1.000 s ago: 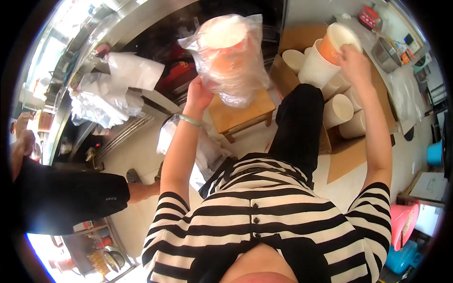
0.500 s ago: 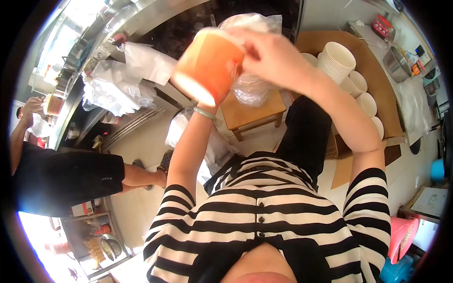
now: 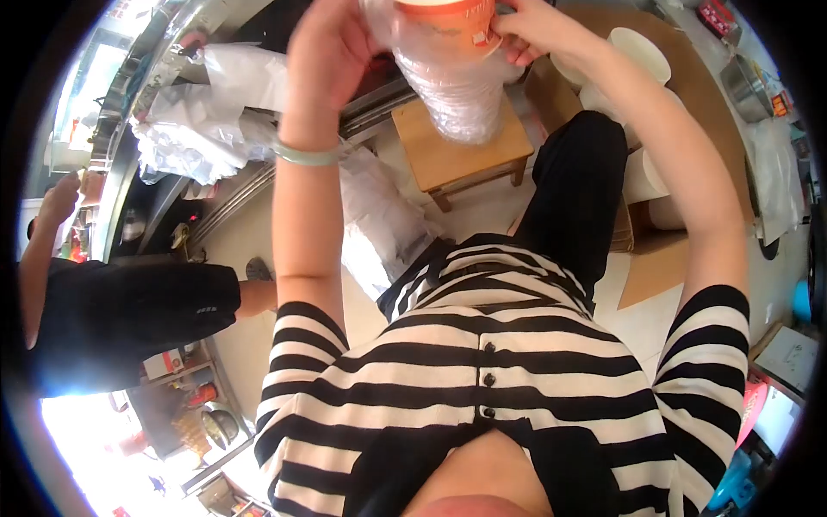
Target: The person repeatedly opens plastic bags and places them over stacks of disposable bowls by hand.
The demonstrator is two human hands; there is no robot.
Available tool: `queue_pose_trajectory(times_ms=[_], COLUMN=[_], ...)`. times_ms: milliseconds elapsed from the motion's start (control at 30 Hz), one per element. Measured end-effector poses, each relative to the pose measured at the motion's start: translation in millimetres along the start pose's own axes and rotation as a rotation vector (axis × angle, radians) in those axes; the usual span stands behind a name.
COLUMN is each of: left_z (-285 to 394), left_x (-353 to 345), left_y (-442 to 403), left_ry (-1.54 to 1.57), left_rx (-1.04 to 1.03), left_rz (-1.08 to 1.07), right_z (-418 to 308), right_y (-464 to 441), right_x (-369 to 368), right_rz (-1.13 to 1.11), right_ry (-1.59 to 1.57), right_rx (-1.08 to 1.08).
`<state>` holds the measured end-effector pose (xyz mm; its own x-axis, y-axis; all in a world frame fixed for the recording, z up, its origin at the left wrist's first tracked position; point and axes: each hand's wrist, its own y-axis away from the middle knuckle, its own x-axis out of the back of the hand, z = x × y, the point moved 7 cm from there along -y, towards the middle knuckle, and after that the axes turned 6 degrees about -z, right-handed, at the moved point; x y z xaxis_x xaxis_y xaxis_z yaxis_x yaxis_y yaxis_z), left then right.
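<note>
My right hand (image 3: 536, 33) pinches the side of an orange paper cup (image 3: 448, 28) with pale printing, at the top edge of the head view. Left of the cup is my left hand (image 3: 332, 56), smeared by motion, its fingers curled near some clear plastic; whether it grips anything is unclear. Just below the cup, a tall stack of clear plastic lids (image 3: 457, 99) in wrap leans over a wooden stool (image 3: 422, 151). White paper cups (image 3: 639, 53) lie in an open cardboard box (image 3: 706, 95), partly behind my right forearm.
White plastic bags (image 3: 194, 142) hang at the counter on the left, with another white bag (image 3: 379, 207) by the stool. A co-worker in black shorts (image 3: 164, 302) stands at the left. A steel bowl (image 3: 745, 86) sits on the right-hand counter.
The orange cup has moved up and right and now stands more upright. My left hand, hidden behind it before, has come out to its left. The co-worker's raised arm has shifted slightly.
</note>
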<state>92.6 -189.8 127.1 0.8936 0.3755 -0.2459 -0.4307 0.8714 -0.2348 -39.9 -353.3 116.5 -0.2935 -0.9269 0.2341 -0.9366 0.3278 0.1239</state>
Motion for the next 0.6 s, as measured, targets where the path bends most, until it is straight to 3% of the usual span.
queue_pose_trajectory(times_ms=[100, 167, 200, 267, 300, 333, 367, 400, 467, 500, 533, 600], left_z=[70.6, 90.8, 82.8, 52.1, 53.5, 62.7, 70.1, 70.9, 75.4, 76.9, 73.6, 65.6], left_x=[-70.0, -88.0, -86.1, -90.8, -94.2, -100.6, -106.0, -110.5, -112.0, -109.8, -102.6, -96.1], left_y=[-4.4, -21.2, -32.1, -51.8, -55.4, -54.3, -49.5, -45.5, -41.4, -45.6, -52.6, -60.4], left_ry=[0.255, -0.595, -0.598, -1.008, -1.010, -1.114, -1.213, -1.216, -1.125, -1.135, -1.091, -1.043], left_rx=[-0.089, -0.420, -0.426, -0.336, -0.343, -0.491, -0.637, -0.640, -0.554, -0.563, -0.530, -0.493], left_rz=[-0.163, -0.260, -0.262, -0.359, -0.368, -0.334, -0.290, -0.287, -0.214, -0.215, -0.198, -0.191], right_z=[-6.4, -9.0, -12.2, -0.1, 21.6, 35.4, 53.6, 54.2, 91.7, 84.9, 78.0, 23.5], right_y=[-6.8, -5.6, -6.8, -20.2, -38.9, -46.4, -50.9, -43.8, -26.9, -25.9, -33.1, -49.6], right_x=[-0.5, 0.5, 0.4, 12.2, 31.5, 44.1, 46.1, 46.7, 28.0, 23.3, 27.9, 53.7], right_rz=[-0.091, -0.085, -0.139, -0.178, 0.015, 0.211, 0.195, 0.194, -0.062, -0.215, -0.214, 0.036], right_ry=[-0.001, 0.019, 0.046, 0.076, 0.289, 0.500, 0.309, 0.311, -0.223, -0.311, -0.313, -0.061], right_rx=[0.032, 0.023, 0.050, 0.087, 0.209, 0.325, 0.250, 0.255, -0.277, -0.283, -0.275, 0.283])
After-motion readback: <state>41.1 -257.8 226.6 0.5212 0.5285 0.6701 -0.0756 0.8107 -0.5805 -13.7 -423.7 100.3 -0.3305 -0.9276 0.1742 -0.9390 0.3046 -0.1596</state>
